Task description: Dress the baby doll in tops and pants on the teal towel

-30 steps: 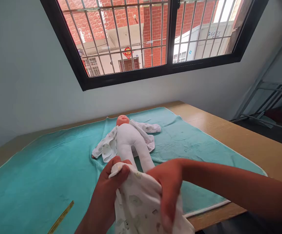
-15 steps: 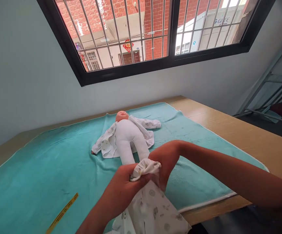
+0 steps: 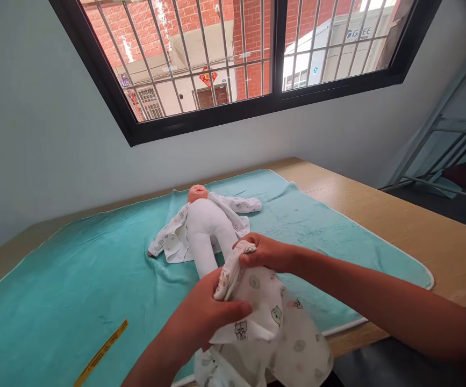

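Observation:
A pair of white baby pants (image 3: 259,309) with small animal prints hangs between my two hands, its gathered waistband uppermost. My left hand (image 3: 204,306) grips the near end of the waistband, thumb lying across the cloth. At the far end of the band, my right hand (image 3: 263,252) pinches the edge. The lower part of the cloth drops past the table's front edge. Just beyond my hands a baby doll (image 3: 210,220) lies on its back with bare white legs towards me. The doll wears a printed white jacket (image 3: 176,239), spread open at the front; its feet are hidden behind my hands.
A turquoise towel (image 3: 95,263) with a white border covers much of the wooden table (image 3: 337,188). On its left part lies a yellow strip (image 3: 101,352), possibly a tape measure. A barred window (image 3: 200,59) is in the wall behind, and a metal frame (image 3: 434,140) stands at right.
My hands have drawn apart along the waistband, the right one moving up and away. The bunched band is now stretched out, and more of the printed cloth shows. The doll lies still.

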### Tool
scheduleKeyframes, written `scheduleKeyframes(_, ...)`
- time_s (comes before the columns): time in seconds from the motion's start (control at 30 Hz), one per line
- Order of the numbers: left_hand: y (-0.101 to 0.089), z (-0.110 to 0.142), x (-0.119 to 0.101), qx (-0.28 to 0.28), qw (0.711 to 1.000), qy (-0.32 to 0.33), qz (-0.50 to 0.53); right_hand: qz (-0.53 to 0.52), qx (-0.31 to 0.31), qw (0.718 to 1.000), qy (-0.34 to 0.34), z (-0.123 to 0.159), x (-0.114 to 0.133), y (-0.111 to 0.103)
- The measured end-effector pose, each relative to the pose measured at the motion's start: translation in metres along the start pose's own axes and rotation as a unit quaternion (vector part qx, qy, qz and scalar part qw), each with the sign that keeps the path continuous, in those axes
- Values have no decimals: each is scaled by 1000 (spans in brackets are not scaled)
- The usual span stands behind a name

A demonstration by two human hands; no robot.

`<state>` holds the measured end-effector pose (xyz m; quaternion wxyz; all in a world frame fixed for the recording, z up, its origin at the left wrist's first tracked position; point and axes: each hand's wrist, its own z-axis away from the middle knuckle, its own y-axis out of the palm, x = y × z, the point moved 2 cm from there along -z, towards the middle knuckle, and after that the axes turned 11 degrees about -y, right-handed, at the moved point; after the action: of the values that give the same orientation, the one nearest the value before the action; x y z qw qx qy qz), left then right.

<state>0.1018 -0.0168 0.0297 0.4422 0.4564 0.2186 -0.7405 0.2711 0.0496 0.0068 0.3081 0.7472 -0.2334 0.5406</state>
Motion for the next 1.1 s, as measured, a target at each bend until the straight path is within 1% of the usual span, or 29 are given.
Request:
scheduleKeyframes(0.03, -1, -1, 1, -28, 999, -7, -31, -7, -2, 1000, -6, 2, -3, 1)
scheduleKeyframes(0.07, -2, -2, 2, -57, 998, -5, -41, -11, -4, 1000, -9, 4, -7, 3)
scheduleKeyframes(0.1, -3, -1, 3, -81, 996, 3, -26, -8, -8, 1000, -8, 6, -11, 5)
scheduleKeyframes(0.13, -5, -1, 5, -94, 995, 14, 10, 4, -9, 1000, -2, 9, -15, 6)
scheduleKeyframes(0.2, -6, 1, 7, -91, 990, 37, 106, 49, 6, 999, 23, 14, -22, 6)
scheduleKeyframes(0.27, -6, 1, 10, -71, 982, 48, 169, 102, 34, 993, 46, 17, -27, 2)
scheduleKeyframes(0.3, -5, 0, 11, -65, 980, 50, 180, 120, 42, 991, 48, 17, -28, -1)
scheduleKeyframes(0.37, -4, -3, 13, -72, 981, 54, 175, 138, 34, 989, 34, 16, -25, -9)
scheduleKeyframes(0.47, 1, -6, 14, -96, 986, 59, 123, 142, 5, 990, 7, 11, -10, -20)
scheduleKeyframes(0.53, 5, -5, 12, -121, 989, 60, 58, 155, 30, 987, -7, 9, 8, -19)
scheduleKeyframes(0.63, 9, 0, 5, -166, 979, 77, -87, 223, 111, 968, -10, 7, 36, -4)
scheduleKeyframes(0.7, 9, 3, -1, -184, 965, 86, -165, 277, 140, 951, 9, 5, 47, 11)
scheduleKeyframes(0.73, 8, 4, -4, -189, 960, 88, -187, 292, 145, 945, 20, 5, 49, 19)
scheduleKeyframes(0.8, 4, 6, -8, -196, 955, 91, -205, 295, 142, 944, 40, 3, 47, 31)
scheduleKeyframes(0.87, -1, 9, -9, -200, 953, 86, -211, 285, 140, 946, 73, 3, 41, 34)
scheduleKeyframes(0.9, -4, 10, -8, -194, 954, 79, -213, 282, 137, 945, 93, 4, 38, 32)
scheduleKeyframes(0.93, -5, 10, -7, -176, 958, 70, -216, 278, 133, 944, 113, 5, 37, 29)
scheduleKeyframes(0.97, -6, 11, -5, -145, 963, 58, -219, 270, 132, 946, 124, 6, 36, 24)
scheduleKeyframes(1.0, -5, 11, -3, -104, 968, 40, -223, 257, 128, 950, 123, 7, 36, 20)
scheduleKeyframes(1.07, -5, 12, 0, -20, 973, 4, -229, 210, 126, 965, 97, 8, 36, 13)
scheduleKeyframes(1.1, -5, 13, 1, 6, 973, -7, -229, 177, 127, 973, 80, 9, 34, 11)
